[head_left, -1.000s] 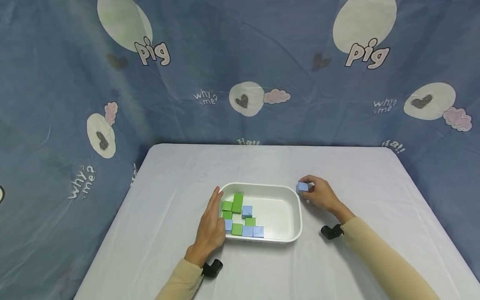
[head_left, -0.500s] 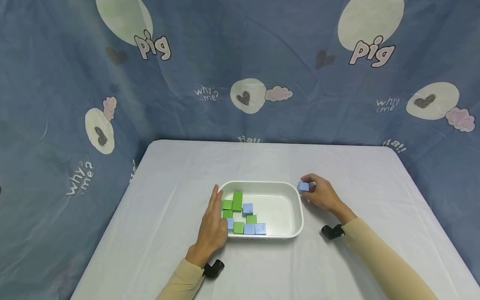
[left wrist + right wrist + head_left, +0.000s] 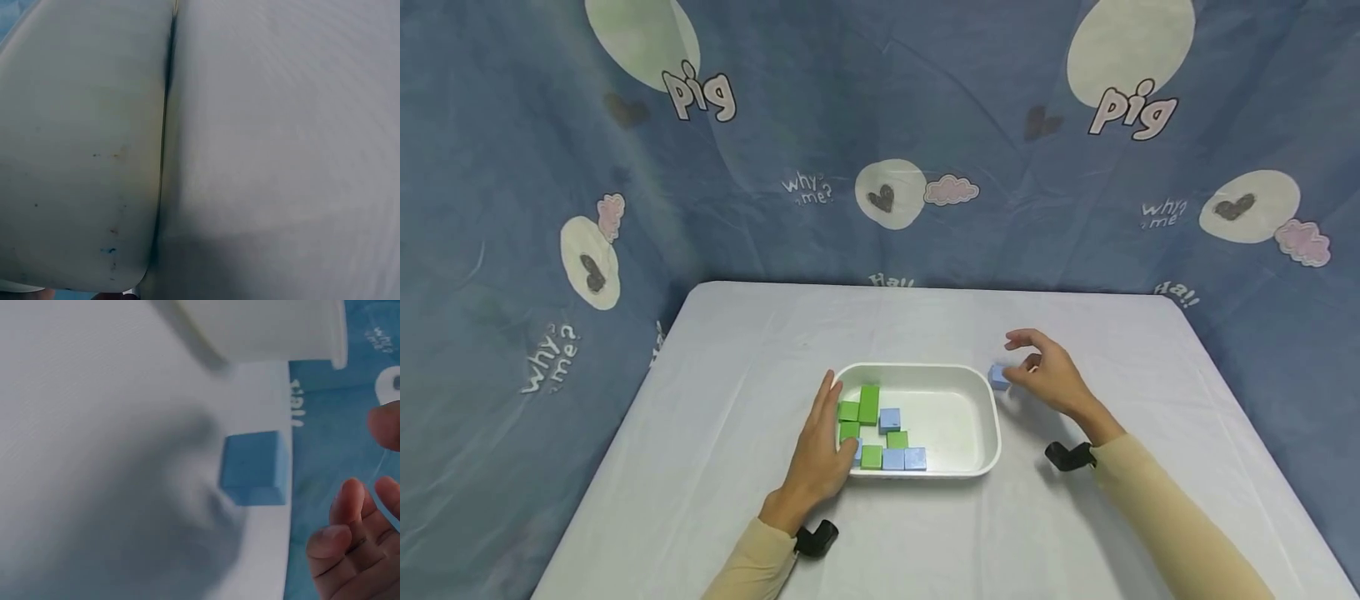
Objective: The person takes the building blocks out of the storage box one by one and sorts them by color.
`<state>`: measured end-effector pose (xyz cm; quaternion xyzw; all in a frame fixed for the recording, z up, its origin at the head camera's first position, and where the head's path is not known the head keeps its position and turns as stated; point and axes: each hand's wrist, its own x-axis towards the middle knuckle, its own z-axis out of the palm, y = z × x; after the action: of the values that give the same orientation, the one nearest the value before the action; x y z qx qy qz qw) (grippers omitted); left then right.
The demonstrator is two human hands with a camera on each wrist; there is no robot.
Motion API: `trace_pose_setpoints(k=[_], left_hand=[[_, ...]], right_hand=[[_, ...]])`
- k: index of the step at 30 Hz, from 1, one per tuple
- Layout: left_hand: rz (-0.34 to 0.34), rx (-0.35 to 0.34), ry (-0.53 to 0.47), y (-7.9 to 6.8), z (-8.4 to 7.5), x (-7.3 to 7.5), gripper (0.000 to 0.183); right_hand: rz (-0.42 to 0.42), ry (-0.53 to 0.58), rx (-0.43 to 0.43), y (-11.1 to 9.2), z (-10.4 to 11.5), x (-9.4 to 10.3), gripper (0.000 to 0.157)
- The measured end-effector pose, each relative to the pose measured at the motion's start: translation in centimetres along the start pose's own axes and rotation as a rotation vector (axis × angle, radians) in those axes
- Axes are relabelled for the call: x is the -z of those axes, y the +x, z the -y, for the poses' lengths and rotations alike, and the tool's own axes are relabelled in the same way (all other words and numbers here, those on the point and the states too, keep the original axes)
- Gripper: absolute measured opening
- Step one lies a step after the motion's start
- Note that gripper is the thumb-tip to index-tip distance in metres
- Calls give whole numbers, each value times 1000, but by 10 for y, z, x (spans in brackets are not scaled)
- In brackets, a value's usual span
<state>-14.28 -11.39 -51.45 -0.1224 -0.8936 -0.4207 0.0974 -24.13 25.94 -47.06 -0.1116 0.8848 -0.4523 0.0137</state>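
A light blue cube (image 3: 997, 377) sits on the white table just outside the right end of a white tray (image 3: 951, 421). My right hand (image 3: 1054, 371) is over the cube's right side, thumb and fingers spread apart. The right wrist view shows the cube (image 3: 252, 464) standing alone, with the fingertips (image 3: 349, 500) to its right. At the tray's left end, my left hand (image 3: 815, 467) rests with straight fingers along the rim and the thumb at the near corner. Filling the left of the left wrist view is the tray's outer wall (image 3: 81, 162).
Inside the tray's left half lie several green and blue blocks, among them a taller green block (image 3: 868, 405) and a blue cube (image 3: 889, 419). A blue printed cloth (image 3: 745, 233) hangs behind the table (image 3: 917, 542).
My right hand has let go of the blue cube, its fingers lifting up and away. The cube stays beside the tray's right end. The left hand keeps its place.
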Motion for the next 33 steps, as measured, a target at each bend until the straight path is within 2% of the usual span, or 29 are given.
trace_pose_setpoints(k=[17, 25, 33], left_hand=[[25, 3, 20, 0, 2, 1, 81], [20, 6, 16, 0, 2, 1, 82], [20, 10, 12, -1, 4, 0, 82]], right_hand=[[33, 150, 116, 8, 36, -3, 57], [65, 159, 188, 14, 52, -11, 52], [82, 116, 258, 25, 69, -23, 52]])
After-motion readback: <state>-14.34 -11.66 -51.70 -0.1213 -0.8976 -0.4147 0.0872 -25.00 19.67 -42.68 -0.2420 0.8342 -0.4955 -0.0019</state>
